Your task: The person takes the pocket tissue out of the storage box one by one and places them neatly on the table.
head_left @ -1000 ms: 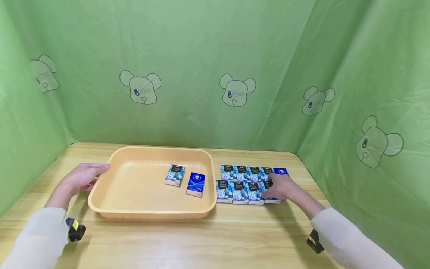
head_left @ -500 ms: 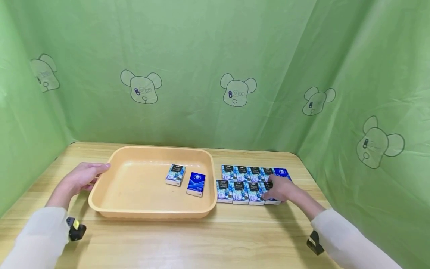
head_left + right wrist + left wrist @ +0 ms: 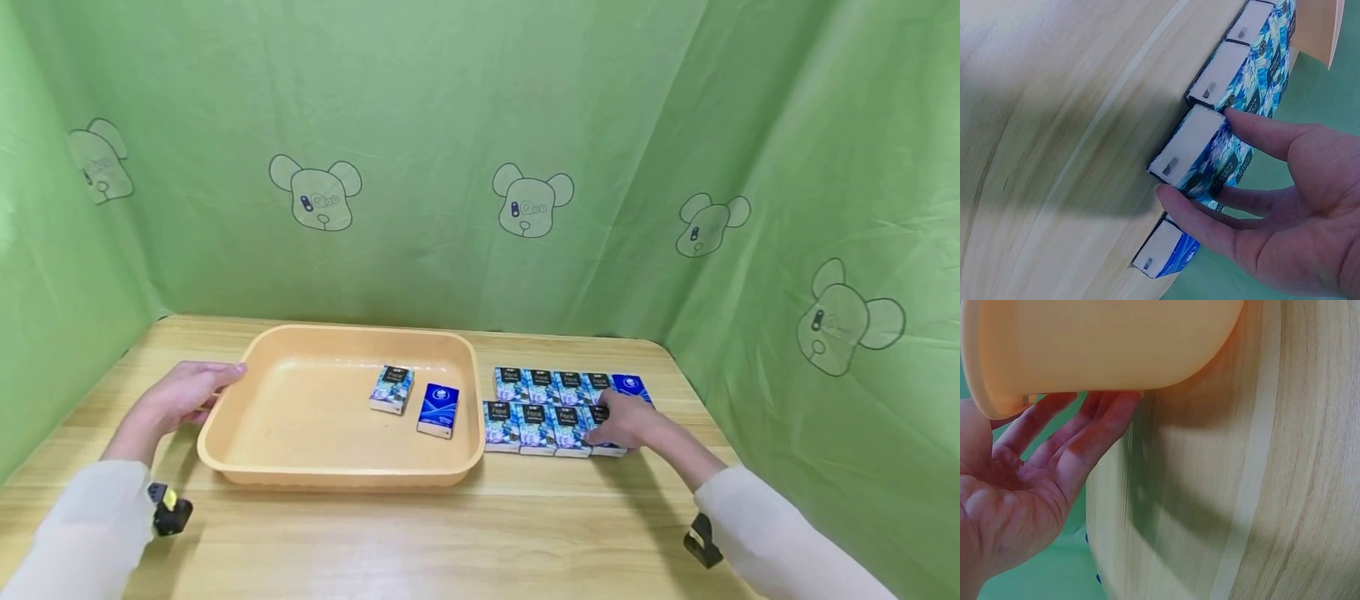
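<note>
My left hand (image 3: 186, 393) grips the left rim of a shallow orange plastic tray (image 3: 337, 479), thumb at the rim. In the left wrist view its fingers (image 3: 1094, 434) touch the tray's outer wall from below. My right hand (image 3: 630, 419) holds the front-right tissue pack (image 3: 1188, 149) between thumb and fingers, at the end of two rows of flower-printed packs (image 3: 536, 425) on the table. A plain blue tissue pack (image 3: 628, 385) ends the back row, partly covered by that hand. Inside the tray lie one flower-printed pack (image 3: 392, 390) and one blue pack (image 3: 438, 410).
The pale wooden table (image 3: 375, 542) carries everything. Green cloth (image 3: 420, 267) with bear-head prints encloses its back and sides. The tray's right wall stands close beside the left end of the front row.
My right hand has shifted very slightly on the front-right tissue pack, showing a little more of the blue pack behind. The left hand and the tray stay where they were.
</note>
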The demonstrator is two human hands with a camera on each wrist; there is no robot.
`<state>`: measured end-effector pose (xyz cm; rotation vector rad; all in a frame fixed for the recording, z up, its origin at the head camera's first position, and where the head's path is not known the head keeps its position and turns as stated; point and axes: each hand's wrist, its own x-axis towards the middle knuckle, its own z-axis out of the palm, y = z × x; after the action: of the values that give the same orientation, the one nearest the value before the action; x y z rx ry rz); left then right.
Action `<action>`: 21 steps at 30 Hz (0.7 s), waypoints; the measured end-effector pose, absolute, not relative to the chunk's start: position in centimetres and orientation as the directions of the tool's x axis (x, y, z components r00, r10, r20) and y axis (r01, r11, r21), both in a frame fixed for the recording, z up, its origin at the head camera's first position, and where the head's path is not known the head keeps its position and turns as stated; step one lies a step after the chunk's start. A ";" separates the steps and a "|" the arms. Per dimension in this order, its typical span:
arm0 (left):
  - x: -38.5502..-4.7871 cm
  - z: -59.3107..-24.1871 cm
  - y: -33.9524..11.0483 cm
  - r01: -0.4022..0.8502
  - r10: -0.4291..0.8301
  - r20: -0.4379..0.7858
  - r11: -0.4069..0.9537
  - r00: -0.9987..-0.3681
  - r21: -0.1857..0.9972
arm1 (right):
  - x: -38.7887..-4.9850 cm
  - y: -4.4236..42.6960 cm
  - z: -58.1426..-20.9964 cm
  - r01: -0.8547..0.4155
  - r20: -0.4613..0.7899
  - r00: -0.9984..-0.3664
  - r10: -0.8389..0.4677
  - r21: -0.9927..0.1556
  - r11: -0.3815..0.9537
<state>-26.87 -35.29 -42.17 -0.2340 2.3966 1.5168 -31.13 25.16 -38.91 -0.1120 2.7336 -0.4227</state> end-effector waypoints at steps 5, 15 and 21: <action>-26.9 -42.1 -35.3 -0.292 0.018 -0.333 0.440 -0.943 0.849 | -31.2 25.2 -38.9 -0.021 -0.356 -0.925 -0.135 -0.306 0.952; -26.9 -42.0 -35.2 -0.297 0.016 -0.338 0.442 -0.941 0.846 | -31.3 25.3 -39.0 -0.032 -0.354 -0.924 -0.145 -0.306 0.951; -26.9 -42.1 -35.3 -0.300 0.020 -0.342 0.434 -0.940 0.850 | -31.3 25.3 -39.1 -0.034 -0.355 -0.923 -0.146 -0.303 0.952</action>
<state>-26.93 -35.29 -42.07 -0.2415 2.3902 1.5079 -31.27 25.33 -39.12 -0.1310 2.7250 -0.4137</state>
